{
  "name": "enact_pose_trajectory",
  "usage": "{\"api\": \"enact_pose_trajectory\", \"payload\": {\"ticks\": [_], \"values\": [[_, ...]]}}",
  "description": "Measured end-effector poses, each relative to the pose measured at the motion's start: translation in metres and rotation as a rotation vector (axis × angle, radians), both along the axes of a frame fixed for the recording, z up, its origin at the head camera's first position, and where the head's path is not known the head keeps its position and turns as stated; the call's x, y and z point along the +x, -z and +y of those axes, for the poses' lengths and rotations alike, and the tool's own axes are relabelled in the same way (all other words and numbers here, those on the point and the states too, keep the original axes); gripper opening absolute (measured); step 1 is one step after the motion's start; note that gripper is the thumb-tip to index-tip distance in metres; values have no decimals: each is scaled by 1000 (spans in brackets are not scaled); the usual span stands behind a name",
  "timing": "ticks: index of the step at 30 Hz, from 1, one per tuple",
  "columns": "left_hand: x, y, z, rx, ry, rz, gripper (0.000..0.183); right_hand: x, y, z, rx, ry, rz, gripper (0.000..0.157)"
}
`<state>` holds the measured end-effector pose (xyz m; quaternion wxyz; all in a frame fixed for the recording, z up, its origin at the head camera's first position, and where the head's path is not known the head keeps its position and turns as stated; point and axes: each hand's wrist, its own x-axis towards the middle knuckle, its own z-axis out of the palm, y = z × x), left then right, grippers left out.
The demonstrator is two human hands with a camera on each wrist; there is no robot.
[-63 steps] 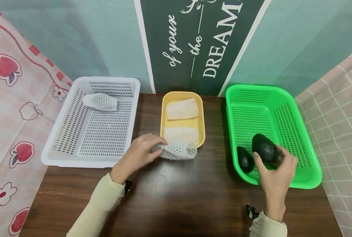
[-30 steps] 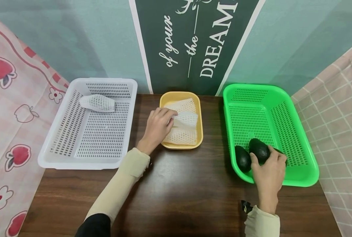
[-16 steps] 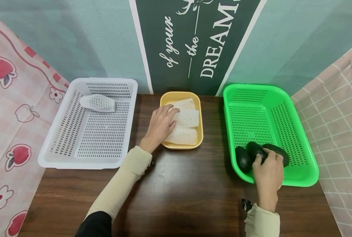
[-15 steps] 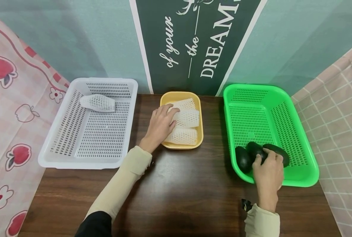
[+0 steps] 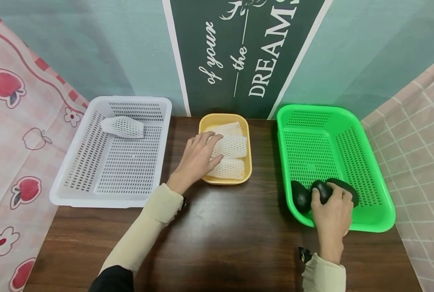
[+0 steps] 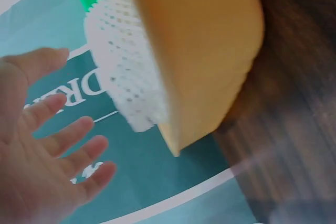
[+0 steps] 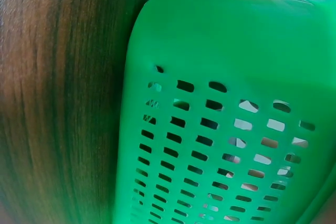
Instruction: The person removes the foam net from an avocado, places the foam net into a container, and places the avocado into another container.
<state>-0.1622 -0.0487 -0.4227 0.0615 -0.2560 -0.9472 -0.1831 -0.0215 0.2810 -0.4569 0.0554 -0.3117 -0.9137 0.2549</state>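
Observation:
My left hand (image 5: pixel 195 158) hovers over the yellow tray (image 5: pixel 249 170), fingers spread and nothing between them. Just beyond its fingertips lies a white foam net sleeve (image 5: pixel 235 147), on top of other sleeves in that tray. The left wrist view shows the hand's splayed fingers (image 6: pixel 84 153) apart from a foam net (image 6: pixel 123 61) bulging over the tray rim. Inside the green basket (image 5: pixel 379 215), my right hand (image 5: pixel 333 213) grips a dark avocado (image 5: pixel 321 190), thumb on one side and fingers on the other. Another avocado (image 5: pixel 301 198) lies left of it, a third (image 5: pixel 346 188) right, partly hidden.
At left stands a white perforated basket (image 5: pixel 56 194) with a net-covered item (image 5: pixel 123 127) inside. All three containers sit on a dark wooden table (image 5: pixel 235 243) against a printed backdrop. The green basket's wall (image 7: pixel 210 51) fills most of the right wrist view.
My left hand has carried a foam net sleeve up into the yellow tray and let it go, fingers spreading. My right hand has lowered its avocado between the other two in the green basket.

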Motion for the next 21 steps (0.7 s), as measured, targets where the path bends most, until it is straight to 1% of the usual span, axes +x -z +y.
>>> {"api": "enact_pose_trajectory", "payload": {"ticks": [2,4,8,11,15,21], "values": [[4,-7,0,-7,3,-26,57,0,0,0,3,0,4,54],[8,-15,-1,-14,6,-32,59,1,1,0,7,-1,6,55],[16,-30,-4,-38,10,-12,54,1,2,-1,10,-1,4,56],[19,-39,-9,-53,17,-5,50,2,3,-2,11,0,7,56],[19,-48,-17,-49,20,-13,48,3,4,-2,13,-1,8,56],[15,-52,-33,-15,6,22,48,2,6,0,20,-5,22,55]]}}
